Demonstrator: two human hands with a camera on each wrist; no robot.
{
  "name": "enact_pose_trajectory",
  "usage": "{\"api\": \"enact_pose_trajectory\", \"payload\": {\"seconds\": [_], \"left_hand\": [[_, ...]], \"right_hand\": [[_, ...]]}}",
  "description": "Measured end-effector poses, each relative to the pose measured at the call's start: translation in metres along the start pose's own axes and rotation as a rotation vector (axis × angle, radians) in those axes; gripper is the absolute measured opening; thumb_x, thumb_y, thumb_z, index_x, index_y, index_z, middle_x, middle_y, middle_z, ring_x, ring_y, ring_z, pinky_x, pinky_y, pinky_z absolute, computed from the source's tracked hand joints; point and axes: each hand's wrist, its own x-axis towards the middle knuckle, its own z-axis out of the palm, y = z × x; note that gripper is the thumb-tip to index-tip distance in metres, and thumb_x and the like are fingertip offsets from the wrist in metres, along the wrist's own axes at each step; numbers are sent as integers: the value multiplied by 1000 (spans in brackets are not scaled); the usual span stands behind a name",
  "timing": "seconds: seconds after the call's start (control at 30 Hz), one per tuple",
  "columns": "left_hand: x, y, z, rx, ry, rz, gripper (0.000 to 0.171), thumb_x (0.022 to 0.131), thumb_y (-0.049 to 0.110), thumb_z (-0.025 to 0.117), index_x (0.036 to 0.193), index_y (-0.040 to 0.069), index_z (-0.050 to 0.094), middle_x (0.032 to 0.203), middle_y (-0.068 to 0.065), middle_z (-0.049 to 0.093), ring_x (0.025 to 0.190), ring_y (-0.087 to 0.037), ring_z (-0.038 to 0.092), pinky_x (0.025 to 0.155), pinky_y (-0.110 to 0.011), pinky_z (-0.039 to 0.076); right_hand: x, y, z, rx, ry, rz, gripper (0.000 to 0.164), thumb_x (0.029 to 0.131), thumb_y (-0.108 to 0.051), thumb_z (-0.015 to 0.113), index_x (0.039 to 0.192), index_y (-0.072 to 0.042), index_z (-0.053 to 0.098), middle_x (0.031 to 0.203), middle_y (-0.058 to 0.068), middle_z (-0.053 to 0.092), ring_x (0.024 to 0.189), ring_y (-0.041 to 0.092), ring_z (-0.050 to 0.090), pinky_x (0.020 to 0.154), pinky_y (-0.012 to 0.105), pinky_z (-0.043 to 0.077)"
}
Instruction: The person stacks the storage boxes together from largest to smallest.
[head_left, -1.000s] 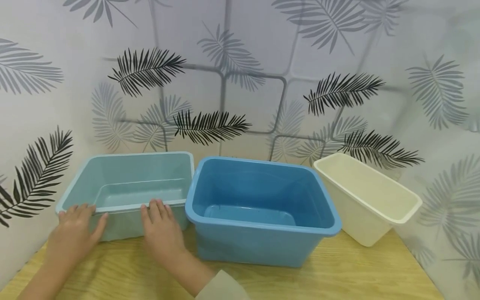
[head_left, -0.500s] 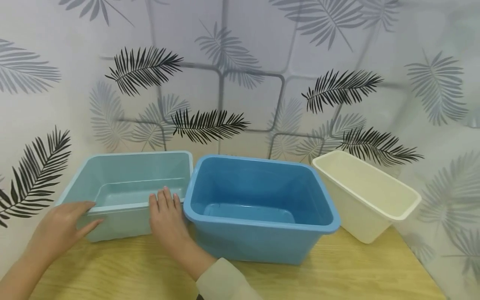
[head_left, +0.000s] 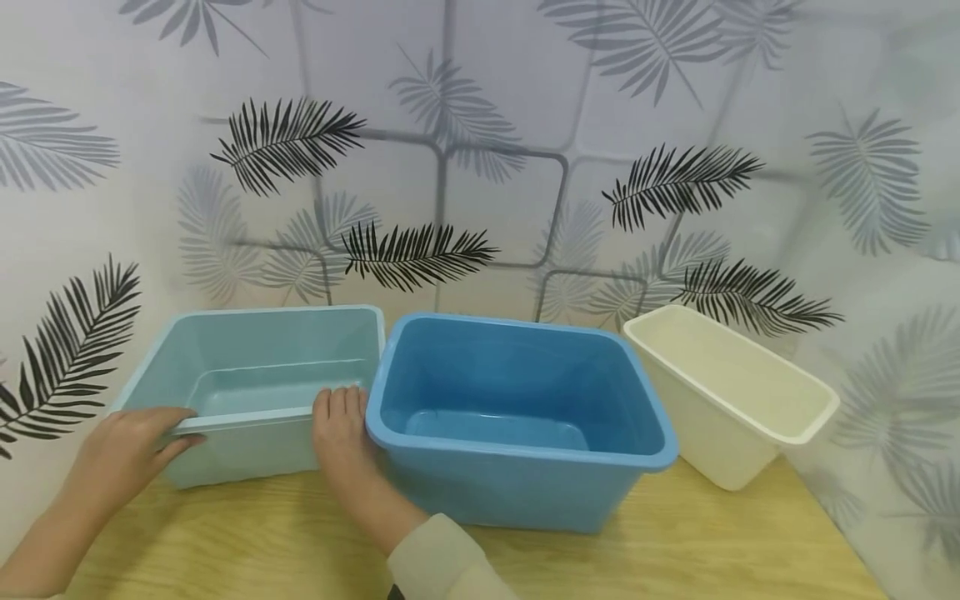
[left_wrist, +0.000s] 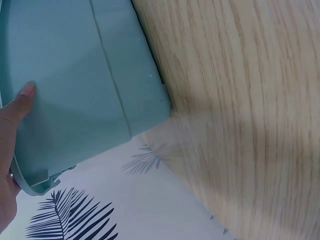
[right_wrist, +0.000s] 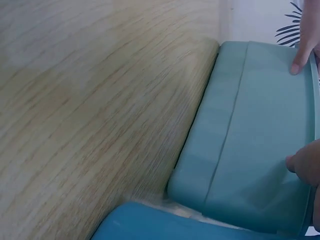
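Observation:
A pale blue-green plastic storage bin [head_left: 247, 450] stands at the left of the table with no lid on it and nothing inside. My left hand [head_left: 123, 450] grips its front rim near the left corner. Fingers go over the rim, and the left thumb [left_wrist: 22, 102] lies against the outer wall. At the right end of the same rim, my right hand [head_left: 345, 437] holds on with its fingers hooked over. The right thumb [right_wrist: 305, 162] presses on the bin's outside in the right wrist view.
A bigger blue bin [head_left: 510, 492] stands right beside the pale one, close to my right wrist. Farther right, a narrow cream bin [head_left: 697, 417] sits at an angle. The wood-grain table [head_left: 247, 542] backs onto a leaf-patterned curtain [head_left: 510, 67].
My left hand has gone from lying over the rim to gripping it near the left corner. My right hand has slid right along the rim. The bins stay about where they were.

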Motion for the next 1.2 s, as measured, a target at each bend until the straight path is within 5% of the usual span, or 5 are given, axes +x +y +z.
{"api": "enact_pose_trajectory", "payload": {"seconds": [0.23, 0.47, 0.83, 1.03, 1.2], "left_hand": [[1, -4, -2, 19, -56, -24, 40, 72, 56, 57, 67, 16, 57, 56, 7, 59, 42, -9, 44, 40, -28, 34], [0, -4, -4, 40, -65, -43, 45, 74, 62, 41, 62, 19, 47, 50, 14, 41, 47, 0, 24, 40, -23, 26], [-2, -4, -15, 52, -88, -89, 44, 71, 62, 43, 59, 20, 36, 52, 12, 27, 49, -5, 20, 43, -22, 21], [-5, -4, -20, 64, -155, -118, 42, 68, 58, 52, 59, 20, 38, 52, 12, 32, 48, -7, 25, 43, -23, 25], [-8, -3, -22, 58, -174, -142, 39, 65, 51, 63, 59, 21, 39, 52, 13, 33, 49, -5, 26, 42, -23, 26]], "right_hand": [[-2, -2, 5, -7, -24, 15, 30, 92, -2, 34, 87, -18, 59, 76, -7, 57, 77, 10, 53, 82, 27, 42], [-4, -2, 5, 62, -19, -11, 6, 81, -15, 59, 86, -18, 60, 73, -8, 57, 69, 8, 51, 70, 25, 40], [-5, 2, -2, 125, -76, -96, 45, 91, 4, 21, 84, -20, 58, 72, -8, 58, 67, 7, 54, 67, 25, 40], [-6, 6, -11, 153, -160, -148, 7, 83, -13, 61, 82, -20, 58, 73, -8, 60, 67, 7, 55, 66, 24, 42], [-5, 11, -19, 166, -254, -188, 12, 80, -18, 70, 83, -19, 58, 75, -8, 62, 69, 7, 56, 67, 22, 42]]}}
